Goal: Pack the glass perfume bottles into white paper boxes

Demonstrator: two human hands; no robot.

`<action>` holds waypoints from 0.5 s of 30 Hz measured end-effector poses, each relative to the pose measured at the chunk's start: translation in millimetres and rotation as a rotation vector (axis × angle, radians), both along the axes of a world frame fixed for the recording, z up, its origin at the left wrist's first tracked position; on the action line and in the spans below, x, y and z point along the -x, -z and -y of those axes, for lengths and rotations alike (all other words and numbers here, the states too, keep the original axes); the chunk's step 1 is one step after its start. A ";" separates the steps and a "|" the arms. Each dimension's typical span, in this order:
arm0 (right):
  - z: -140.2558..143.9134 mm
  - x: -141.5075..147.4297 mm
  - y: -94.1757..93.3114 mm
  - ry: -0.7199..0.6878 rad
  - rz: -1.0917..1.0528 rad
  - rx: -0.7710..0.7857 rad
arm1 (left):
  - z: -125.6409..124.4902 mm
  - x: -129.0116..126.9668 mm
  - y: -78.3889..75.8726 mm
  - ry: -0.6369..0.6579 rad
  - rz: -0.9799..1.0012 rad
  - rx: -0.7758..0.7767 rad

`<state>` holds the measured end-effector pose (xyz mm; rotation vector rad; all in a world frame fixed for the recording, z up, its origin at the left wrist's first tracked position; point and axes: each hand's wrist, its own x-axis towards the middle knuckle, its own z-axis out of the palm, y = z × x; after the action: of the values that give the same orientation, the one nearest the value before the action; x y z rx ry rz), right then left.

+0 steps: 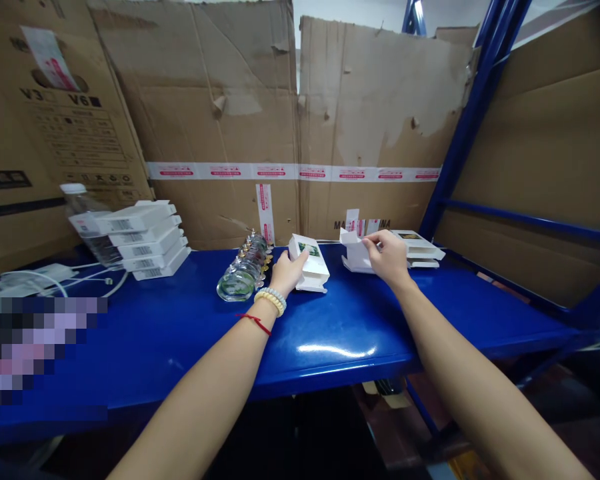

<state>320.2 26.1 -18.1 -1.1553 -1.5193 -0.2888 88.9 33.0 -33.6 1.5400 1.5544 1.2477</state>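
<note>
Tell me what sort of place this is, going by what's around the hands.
Probably a warehouse packing station. A blue metal shelf serves as the bench, walled by flattened cardboard cartons. The left hand rests on a small white box, the right hand on flat-packed boxes; more boxes are stacked beside glass bottles.

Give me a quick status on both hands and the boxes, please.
Left hand gripping small white box. Right hand pinching open box flap. Glass bottles lying beside left hand.

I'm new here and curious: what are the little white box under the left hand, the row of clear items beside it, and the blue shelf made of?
White box: seemingly thin matte card, with folded flaps. Clear items: probably glass, transparent and glinting. Shelf: likely painted metal, with glossy reflections.
</note>
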 end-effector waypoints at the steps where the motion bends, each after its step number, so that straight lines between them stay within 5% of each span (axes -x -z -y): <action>1: -0.1 0.3 0.4 -0.003 -0.009 -0.070 | 0.7 0.4 -1.2 -0.010 -0.049 0.022; 9: 2.5 8.2 -0.7 -0.034 0.013 -0.378 | 5.7 -2.6 -5.3 -0.057 -0.445 -0.137; 12: 7.2 17.8 -0.8 -0.033 0.052 -0.462 | 7.1 -6.4 -9.3 0.011 -0.335 -0.253; 15: 17.6 34.3 -1.0 -0.074 0.191 -0.523 | 4.6 -8.2 -12.5 0.185 0.001 -0.214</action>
<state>285.9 8.6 -17.2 -0.6692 -1.5225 -0.7155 97.1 28.4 -21.1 1.7728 1.2771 1.3407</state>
